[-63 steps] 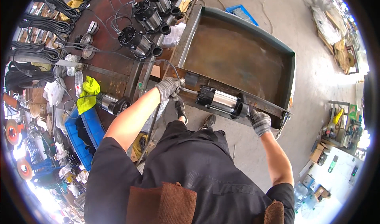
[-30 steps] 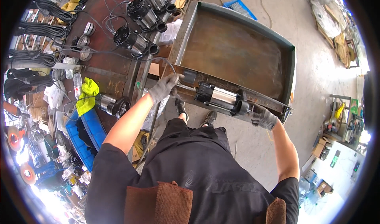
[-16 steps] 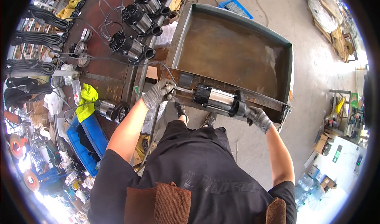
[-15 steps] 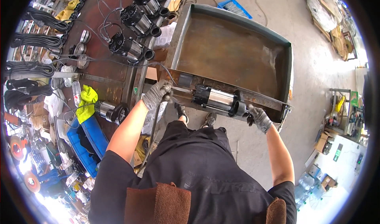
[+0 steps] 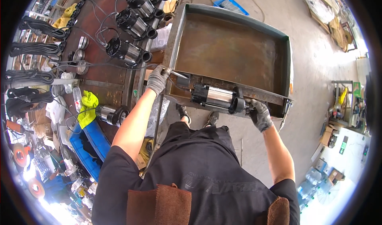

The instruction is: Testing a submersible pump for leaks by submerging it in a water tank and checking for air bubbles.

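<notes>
A black-and-silver motor pump lies sideways along the near rail of a shallow metal tank. My right hand, in a grey glove, closes its fingers at the pump's black right end; the exact grip is partly hidden. To the left of the pump, my gloved left hand is closed around a slim silver rod-shaped tool. The tool's free end points right, apart from the pump, over a dark block on the rail. A thin black cable passes near the left hand.
Several similar pumps with cables stand on the bench at left. Beside them are coiled black cables, a yellow-green cloth draped by another pump, and blue bins. A blue crate sits on the floor beyond the tank.
My left hand has moved away from me with the tool, whose tip has left the pump's left end. My right hand stays at the pump's right end.
</notes>
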`<state>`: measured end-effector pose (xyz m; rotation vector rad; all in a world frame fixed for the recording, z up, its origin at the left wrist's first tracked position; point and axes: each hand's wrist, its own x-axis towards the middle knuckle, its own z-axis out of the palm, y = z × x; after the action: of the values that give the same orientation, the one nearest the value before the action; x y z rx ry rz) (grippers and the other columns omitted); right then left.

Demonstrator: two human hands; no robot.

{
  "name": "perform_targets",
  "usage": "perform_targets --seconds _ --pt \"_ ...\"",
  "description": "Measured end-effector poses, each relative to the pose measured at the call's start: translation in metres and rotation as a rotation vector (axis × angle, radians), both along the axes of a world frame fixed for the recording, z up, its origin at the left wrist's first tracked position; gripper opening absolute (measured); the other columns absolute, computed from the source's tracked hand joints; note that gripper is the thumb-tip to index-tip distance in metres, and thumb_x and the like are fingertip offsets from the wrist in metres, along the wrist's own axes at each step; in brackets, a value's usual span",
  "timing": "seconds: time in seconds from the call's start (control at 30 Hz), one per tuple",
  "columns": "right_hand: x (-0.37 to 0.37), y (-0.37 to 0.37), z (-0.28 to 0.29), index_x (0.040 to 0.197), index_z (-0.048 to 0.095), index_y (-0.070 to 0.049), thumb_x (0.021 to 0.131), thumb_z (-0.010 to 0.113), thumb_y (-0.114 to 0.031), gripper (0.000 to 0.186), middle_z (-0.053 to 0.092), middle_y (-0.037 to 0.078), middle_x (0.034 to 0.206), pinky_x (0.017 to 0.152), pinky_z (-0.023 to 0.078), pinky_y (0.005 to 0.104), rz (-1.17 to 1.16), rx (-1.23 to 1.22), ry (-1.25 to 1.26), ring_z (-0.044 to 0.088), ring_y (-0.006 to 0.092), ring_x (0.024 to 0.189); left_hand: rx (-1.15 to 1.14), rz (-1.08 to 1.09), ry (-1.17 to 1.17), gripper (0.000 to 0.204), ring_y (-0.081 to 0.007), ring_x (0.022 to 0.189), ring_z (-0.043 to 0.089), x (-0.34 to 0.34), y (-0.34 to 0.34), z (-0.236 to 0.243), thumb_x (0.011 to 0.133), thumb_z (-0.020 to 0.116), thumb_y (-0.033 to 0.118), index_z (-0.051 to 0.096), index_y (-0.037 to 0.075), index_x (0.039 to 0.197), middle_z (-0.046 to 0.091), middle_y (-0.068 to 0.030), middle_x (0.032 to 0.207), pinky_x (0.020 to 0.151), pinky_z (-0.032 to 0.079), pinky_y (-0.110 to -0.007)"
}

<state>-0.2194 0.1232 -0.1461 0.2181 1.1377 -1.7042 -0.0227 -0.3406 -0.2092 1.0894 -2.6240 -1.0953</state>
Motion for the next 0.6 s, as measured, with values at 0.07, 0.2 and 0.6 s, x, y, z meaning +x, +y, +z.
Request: perform_targets --seconds 0.07,0.2,0.6 --pt "-0.002 0.006 -0.002 0.132 0.059 -0.005 0.090 0.071 -0.007 0.044 0.068 0.008 0.119 0.082 0.056 0.0331 -0.015 -0.130 -0.088 0.068 0.0193 0.099 0.154 0.103 0.161 0.037 -0.0387 0.074 0.060 -0.002 0.001 0.001 0.097 0.063 0.039 0.062 0.002 0.096 0.063 -0.0233 0.080 0.069 0.047 -0.046" --pt "-0.009 0.014 -0.020 0.142 0.050 -0.005 0.081 0.072 0.009 0.066 0.063 0.009 0.126 0.087 0.055 0.0315 0.282 0.014 0.289 0.064 0.0174 0.102 -0.235 -0.001 0.104 0.033 -0.0321 0.066 0.060 -0.006 0.012 0.020 0.098 0.064 0.037 0.062 0.005 0.097 0.063 -0.0177 0.077 0.063 0.049 -0.043" --pt "-0.015 0.064 -0.097 0.097 0.062 -0.009 0.094 0.052 -0.014 0.011 0.067 0.010 0.077 0.058 0.053 0.0413 0.757 0.537 1.798 0.066 0.0292 0.065 0.211 0.492 0.131 0.036 -0.0143 0.061 0.059 0.015 0.039 0.043 0.097 0.066 0.021 0.057 0.010 0.130 0.064 -0.0084 0.101 0.042 0.050 -0.029"
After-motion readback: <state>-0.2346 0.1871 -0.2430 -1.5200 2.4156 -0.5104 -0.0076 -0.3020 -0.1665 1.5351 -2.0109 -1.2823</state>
